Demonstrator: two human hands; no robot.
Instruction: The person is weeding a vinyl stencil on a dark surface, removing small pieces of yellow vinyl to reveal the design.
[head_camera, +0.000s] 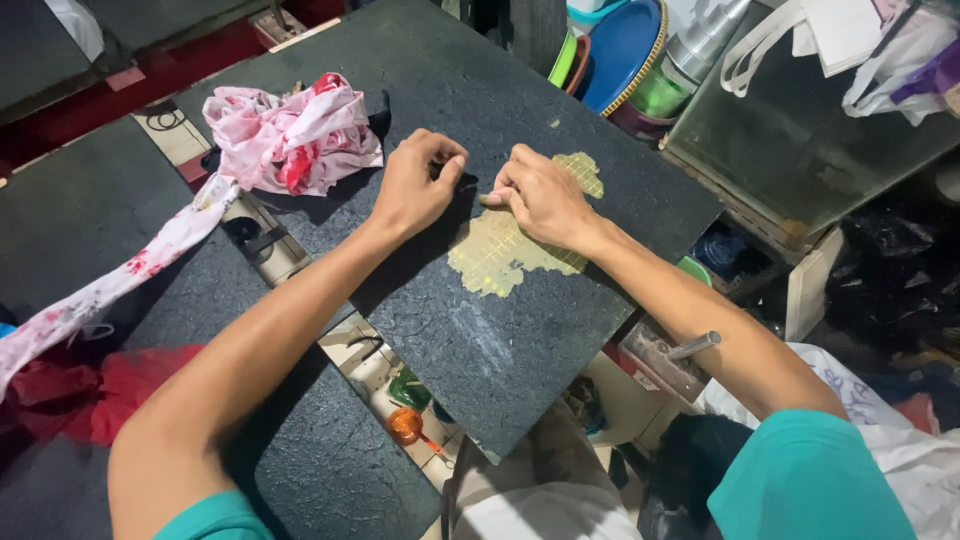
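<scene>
A dark, worn cutting board (500, 340) lies tilted across my lap and a low bench. Its surface is scraped away in the middle, showing a yellow gridded patch (495, 255). My left hand (415, 185) rests on the board with fingers curled, pinching something small and dark at the fingertips; I cannot tell what it is. My right hand (540, 195) lies over the yellow patch, fingers bent toward the left hand, the two almost touching.
A pink and white floral cloth (290, 135) lies bunched at the board's far left corner, trailing left. Stacked plastic bowls and a blue plate (620, 50) stand behind. A glass cabinet (800, 130) is at right. An orange bottle (405, 425) and red fabric (110, 385) lie below.
</scene>
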